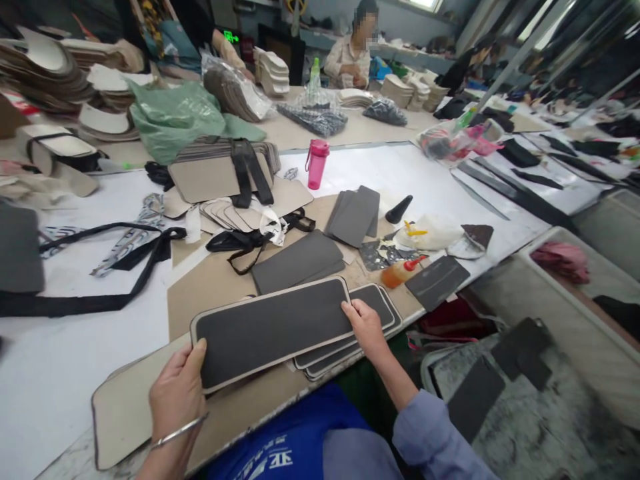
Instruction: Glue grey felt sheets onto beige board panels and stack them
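Smooth, matt face on the dark panel [273,333], and the metal bracelet [179,432] gleams, polished! Further off, glossy plastic on the pink bottle [317,168], thin crinkled plastic on the green bag [175,119], translucent plastic on the squeeze bottle [399,274]; down here, plain cloth for the blue apron [300,433], dull cardboard-like brown sheet [213,290] beyond.

Pink water bottle [316,167] on the table [390,160]; farther back, a green-topped bottle [315,79]; leftward, crumpled green plastic [175,117]; at right, pink cloth [561,260] inside a pale bin [560,320].
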`<state>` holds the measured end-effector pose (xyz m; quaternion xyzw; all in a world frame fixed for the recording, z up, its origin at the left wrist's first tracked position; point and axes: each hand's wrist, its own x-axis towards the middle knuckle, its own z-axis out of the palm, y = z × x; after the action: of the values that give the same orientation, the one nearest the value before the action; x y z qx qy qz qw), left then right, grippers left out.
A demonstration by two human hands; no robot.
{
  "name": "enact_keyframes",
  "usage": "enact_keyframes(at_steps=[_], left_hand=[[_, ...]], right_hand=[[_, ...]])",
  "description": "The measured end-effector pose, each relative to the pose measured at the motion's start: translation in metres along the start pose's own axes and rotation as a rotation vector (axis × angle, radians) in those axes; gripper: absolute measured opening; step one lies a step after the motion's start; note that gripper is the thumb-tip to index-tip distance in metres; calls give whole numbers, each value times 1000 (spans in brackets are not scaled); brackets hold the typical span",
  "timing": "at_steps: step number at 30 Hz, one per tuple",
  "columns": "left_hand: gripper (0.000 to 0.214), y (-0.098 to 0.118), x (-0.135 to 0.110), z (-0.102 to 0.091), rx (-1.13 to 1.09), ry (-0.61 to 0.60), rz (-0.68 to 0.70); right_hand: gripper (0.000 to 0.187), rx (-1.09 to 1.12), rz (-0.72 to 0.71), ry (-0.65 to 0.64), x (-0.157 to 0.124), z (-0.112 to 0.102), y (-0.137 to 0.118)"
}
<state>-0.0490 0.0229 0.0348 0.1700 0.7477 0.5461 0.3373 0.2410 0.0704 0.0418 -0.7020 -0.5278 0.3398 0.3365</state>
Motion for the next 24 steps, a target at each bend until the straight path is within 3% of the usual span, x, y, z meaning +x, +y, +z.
enact_keyframes(at_steps=[3,5,10,13,15,18,20,22,24], left_hand=[[32,-11,-33,22,-99,-121,-219],[34,-19,-51,37,-96,-259,-266],[40,-37,-73,72,-10,-484,-162],[37,-43,-75,78,79,-466,-81],[36,-44,-73,71,97,-394,-65],[36,-43,-68,41,200,-267,21],[39,-41,-60,11,382,-131,198],[48,-42,-46,-21,628,25,463],[60,-45,-26,-49,894,53,662]], right_hand=[[41,-51,34,14,-5,-34,27],[41,-89,48,26,-4,-58,43],[40,-201,63,16,15,-101,76],[44,-336,-24,43,26,-106,91],[45,-455,-177,89,32,-102,96],[44,-528,-349,71,36,-94,94],[45,-537,-309,82,37,-92,88],[49,-548,-171,196,40,-94,85],[56,-547,-34,346,46,-98,87]])
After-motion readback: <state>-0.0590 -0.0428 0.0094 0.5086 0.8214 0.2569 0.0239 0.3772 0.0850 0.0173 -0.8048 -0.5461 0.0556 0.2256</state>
